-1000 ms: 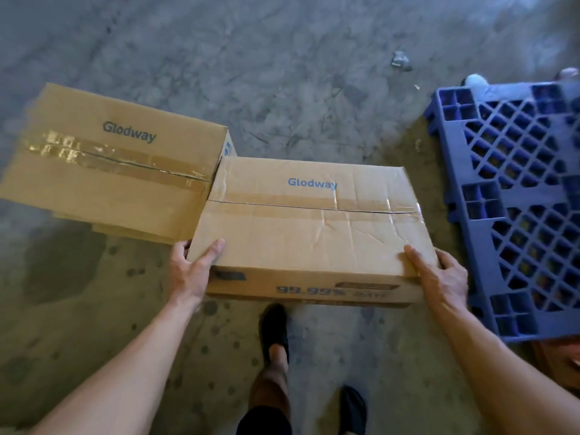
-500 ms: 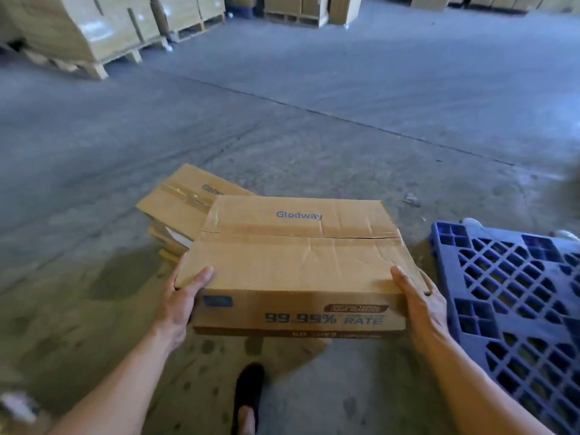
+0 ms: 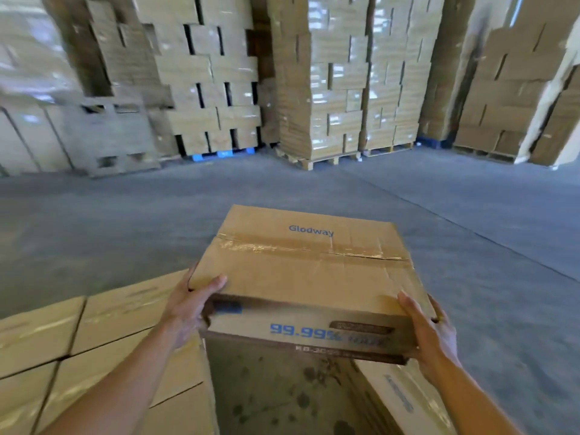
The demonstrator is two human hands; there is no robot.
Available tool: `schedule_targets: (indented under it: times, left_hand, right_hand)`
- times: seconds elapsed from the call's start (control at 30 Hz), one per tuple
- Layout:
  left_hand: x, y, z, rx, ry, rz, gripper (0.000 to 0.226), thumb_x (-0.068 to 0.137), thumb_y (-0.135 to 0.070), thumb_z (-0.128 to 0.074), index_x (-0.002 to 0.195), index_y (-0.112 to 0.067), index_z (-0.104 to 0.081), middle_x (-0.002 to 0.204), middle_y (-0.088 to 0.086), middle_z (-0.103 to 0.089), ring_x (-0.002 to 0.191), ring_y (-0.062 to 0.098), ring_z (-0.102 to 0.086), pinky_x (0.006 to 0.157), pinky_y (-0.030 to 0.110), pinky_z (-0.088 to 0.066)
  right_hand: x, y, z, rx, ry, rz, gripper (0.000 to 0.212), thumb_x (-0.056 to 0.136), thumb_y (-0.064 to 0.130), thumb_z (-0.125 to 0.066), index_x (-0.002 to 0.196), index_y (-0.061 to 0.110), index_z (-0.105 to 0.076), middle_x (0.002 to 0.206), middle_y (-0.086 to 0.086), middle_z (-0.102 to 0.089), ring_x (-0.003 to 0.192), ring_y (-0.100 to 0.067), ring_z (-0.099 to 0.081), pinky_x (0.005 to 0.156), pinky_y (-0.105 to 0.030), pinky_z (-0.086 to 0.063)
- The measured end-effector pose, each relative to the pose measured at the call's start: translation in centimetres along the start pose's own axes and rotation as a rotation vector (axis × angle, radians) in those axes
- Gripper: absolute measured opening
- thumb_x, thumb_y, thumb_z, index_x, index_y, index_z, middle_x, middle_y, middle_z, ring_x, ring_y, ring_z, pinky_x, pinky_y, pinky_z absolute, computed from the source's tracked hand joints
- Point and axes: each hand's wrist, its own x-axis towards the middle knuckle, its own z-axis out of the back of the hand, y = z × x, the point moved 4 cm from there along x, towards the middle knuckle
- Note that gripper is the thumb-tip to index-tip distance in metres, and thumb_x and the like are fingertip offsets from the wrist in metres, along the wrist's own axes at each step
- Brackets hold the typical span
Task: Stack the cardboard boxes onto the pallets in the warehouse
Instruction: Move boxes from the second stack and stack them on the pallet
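Your left hand [image 3: 185, 309] and right hand [image 3: 431, 335] carry the Glodway cardboard box [image 3: 307, 277] between them, clear of the floor [image 3: 486, 262]. Fingers [image 3: 436, 310] curl round its near corners, thumbs on top. Below your left fingers is a layer of stacked boxes [image 3: 78, 340], and under your right fingers another box [image 3: 395, 400]. This one is lifted but not yet placed. I judge that setting it down remains.

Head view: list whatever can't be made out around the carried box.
All in the head view.
- Underside of the carried box: hidden by the box itself.
- Fingers of left hand and right hand past its side edges: behind the box.
- Print after "99.99%": blurred.
- The lower-right box: cut by bottom edge.
- The far-left stacks: motion-blurred.
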Motion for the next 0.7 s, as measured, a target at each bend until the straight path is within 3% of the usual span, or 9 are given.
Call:
schedule_targets:
  times: [0.07,0.13,0.17,0.27,0.33,0.4,0.53,0.6,0.7]
  left_hand:
    - [-0.9,-1.1,4.6,-0.04,-0.075,-0.04,0.054,0.078,-0.022,-0.08,0.128,-0.03,-0.061,0.111,0.003,-0.072,0.103,0.024,-0.066,0.082,0.045,-0.053]
    - [-1.6,-1.8,9.2,-0.095,-0.157,-0.077,0.053,0.085,-0.015,-0.076,0.13,-0.035,-0.057,0.107,-0.004,-0.068,0.101,0.019,-0.062,0.082,0.045,-0.051]
    - [-1.6,-1.9,11.8,-0.117,-0.191,-0.087,0.055,0.086,-0.014,-0.075,0.132,-0.037,-0.055,0.108,-0.006,-0.067,0.101,0.019,-0.062,0.08,0.046,-0.051]
    - [-1.7,-2.2,19.8,-0.15,-0.297,-0.094,0.055,0.087,-0.016,-0.075,0.13,-0.043,-0.053,0.108,-0.009,-0.067,0.099,0.017,-0.062,0.077,0.047,-0.05]
    - [-1.3,-2.5,25.3,-0.146,-0.347,-0.108,0.048,0.088,-0.019,-0.075,0.123,-0.046,-0.055,0.11,-0.007,-0.067,0.098,0.018,-0.063,0.069,0.044,-0.052]
    - [-0.5,-3.1,30.7,-0.119,-0.385,-0.132,0.045,0.088,-0.022,-0.076,0.121,-0.047,-0.058,0.112,-0.005,-0.067,0.1,0.021,-0.063,0.067,0.05,-0.054]
    - [3.4,-4.2,40.6,-0.094,-0.396,-0.176,0.037,0.09,-0.021,-0.073,0.1,-0.055,-0.064,0.097,-0.015,-0.071,0.1,0.019,-0.065,0.077,0.055,-0.058]
    - [5.8,-4.4,44.8,-0.094,-0.404,-0.187,0.036,0.09,-0.021,-0.073,0.101,-0.054,-0.064,0.093,-0.019,-0.073,0.099,0.017,-0.066,0.072,0.048,-0.059]
    - [10.2,-4.0,50.4,-0.118,-0.43,-0.182,0.038,0.089,-0.025,-0.074,0.112,-0.052,-0.062,0.104,-0.015,-0.069,0.103,0.018,-0.064,0.066,0.045,-0.058]
  right_hand:
    - [-0.9,0.6,-4.6,-0.02,0.073,0.009,0.103,0.059,0.069,-0.082,0.149,0.04,-0.04,0.13,-0.009,-0.059,0.097,-0.026,-0.064,0.071,-0.047,-0.061]
    - [-2.0,0.9,-9.2,-0.024,0.116,0.024,0.091,0.066,0.062,-0.082,0.146,0.044,-0.042,0.127,-0.006,-0.059,0.092,-0.025,-0.065,0.052,-0.038,-0.059]
    - [-2.7,0.9,-11.7,-0.037,0.147,0.027,0.091,0.064,0.061,-0.082,0.145,0.045,-0.043,0.125,-0.005,-0.06,0.091,-0.026,-0.066,0.054,-0.042,-0.06]
    - [-4.8,0.1,-19.5,-0.015,0.257,0.029,0.091,0.05,0.064,-0.084,0.133,0.052,-0.05,0.115,0.002,-0.066,0.1,-0.031,-0.068,0.082,-0.059,-0.059]
    - [-6.3,-0.7,-24.7,-0.02,0.303,0.043,0.07,0.05,0.064,-0.087,0.112,0.059,-0.056,0.118,0.004,-0.067,0.106,-0.031,-0.067,0.087,-0.061,-0.057]
    - [-8.1,-1.4,-30.3,-0.02,0.345,0.064,0.05,0.059,0.058,-0.086,0.101,0.056,-0.059,0.116,0.005,-0.068,0.106,-0.031,-0.067,0.089,-0.061,-0.056]
    - [-10.7,-2.9,-41.7,-0.033,0.358,0.106,0.044,0.078,0.043,-0.084,0.111,0.05,-0.056,0.105,0.018,-0.064,0.109,-0.024,-0.064,0.094,-0.059,-0.054]
    - [-11.1,-3.4,-47.0,-0.054,0.36,0.13,0.044,0.078,0.045,-0.083,0.114,0.05,-0.057,0.104,0.02,-0.063,0.11,-0.024,-0.063,0.093,-0.058,-0.054]
    - [-10.4,-5.1,-54.5,-0.092,0.372,0.139,0.054,0.075,0.05,-0.083,0.124,0.041,-0.062,0.111,0.015,-0.066,0.111,-0.024,-0.064,0.094,-0.057,-0.055]
